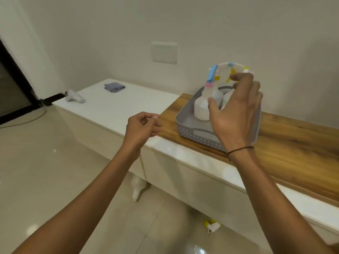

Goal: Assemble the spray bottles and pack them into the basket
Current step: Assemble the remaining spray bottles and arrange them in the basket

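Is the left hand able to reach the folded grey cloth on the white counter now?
Probably yes. The left hand holds nothing, and only bare white counter lies between it and the folded grey cloth, though the cloth is farther back.

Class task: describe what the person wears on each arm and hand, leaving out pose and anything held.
Both forearms are bare, with no sleeves or gloves in view. The right hand has a thin black band round its wrist, a loose end hanging. The left hand wears nothing visible.
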